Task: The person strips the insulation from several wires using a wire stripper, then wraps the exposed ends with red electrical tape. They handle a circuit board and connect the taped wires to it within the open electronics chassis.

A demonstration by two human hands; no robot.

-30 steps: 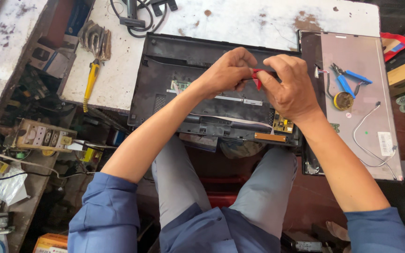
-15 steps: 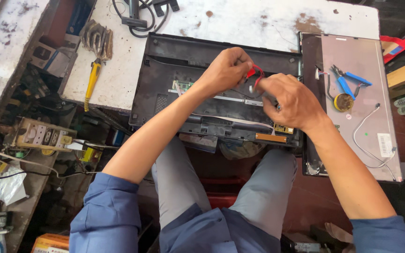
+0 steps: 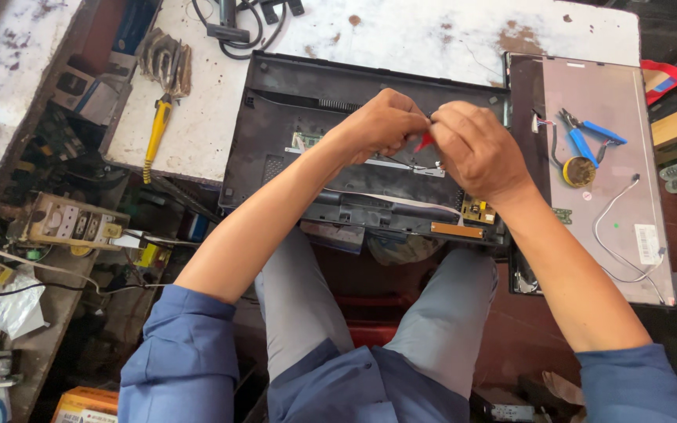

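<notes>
**Two hands pinched together over an opened black case**

Two blue sleeves and grey trousers (image 3: 307, 313) are seen nearest the camera, with a red stool (image 3: 370, 317) glimpsed between the knees. Beyond the lap, the black case (image 3: 299, 149) is laid on the edge of a white, stained workbench (image 3: 401, 35), its near edge hanging over the lap. A small yellow circuit board (image 3: 478, 210) and an orange strip (image 3: 456, 230) are set in that near edge.

Above the middle of the case, the left hand (image 3: 381, 125) is curled into a loose fist, its fingertips pressed together on a thin wire (image 3: 401, 163) that trails down to the case. Just beside it, the right hand (image 3: 476, 149) is closed, and a small red tool (image 3: 423, 142) is pinched between thumb and fingers; only its red tip is shown between the two hands, which nearly touch.

To the right, a grey panel (image 3: 613, 125) is laid flat, with blue-handled pliers (image 3: 589, 135) and a round tin (image 3: 579, 171) on it. To the left, a yellow-handled tool (image 3: 156, 133) is rested on the bench, and a cluttered shelf of parts is seen below. Farthest off, black cables (image 3: 233, 31) are coiled at the bench's far edge.
</notes>
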